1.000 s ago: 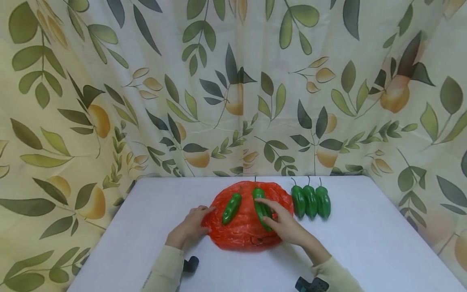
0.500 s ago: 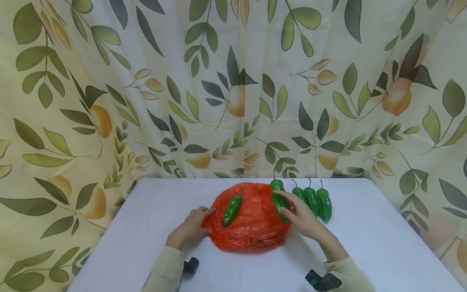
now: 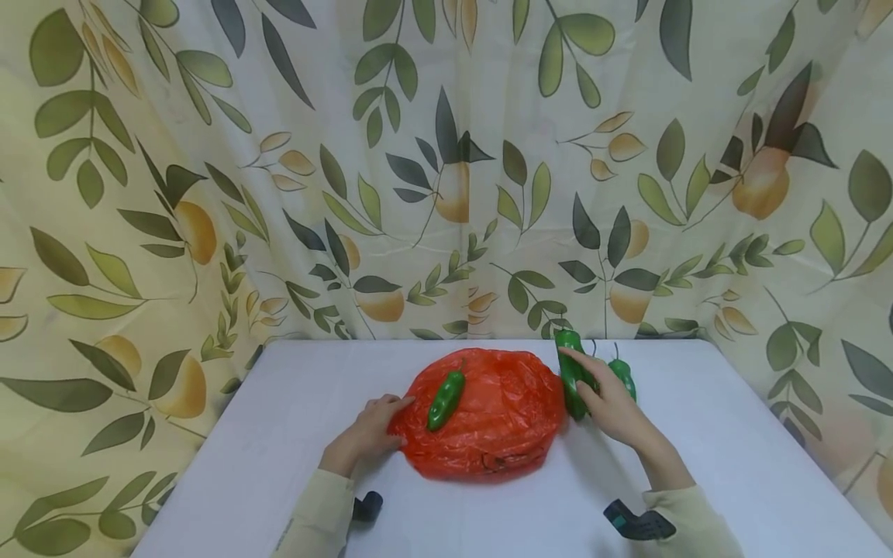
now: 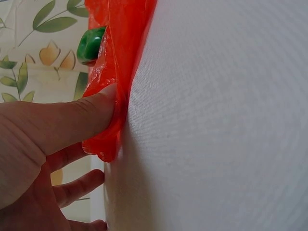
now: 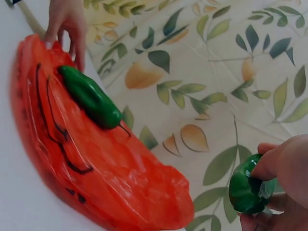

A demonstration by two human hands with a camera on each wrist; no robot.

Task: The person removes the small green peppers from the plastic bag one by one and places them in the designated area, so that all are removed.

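Now that the right hand (image 3: 612,401), pinching a green pepper (image 5: 244,193), has left the red bag (image 3: 505,411), one pepper (image 3: 446,401) remains there near the bag-gripping left hand (image 3: 373,428).

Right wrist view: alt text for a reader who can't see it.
The right hand grips a green pepper at lower right. At left, a red plastic bag bears a second green pepper, with the left hand touching its upper edge; leaf-patterned cloth hangs behind.

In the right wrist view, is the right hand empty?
No, the right hand holds a green pepper in its fingers.
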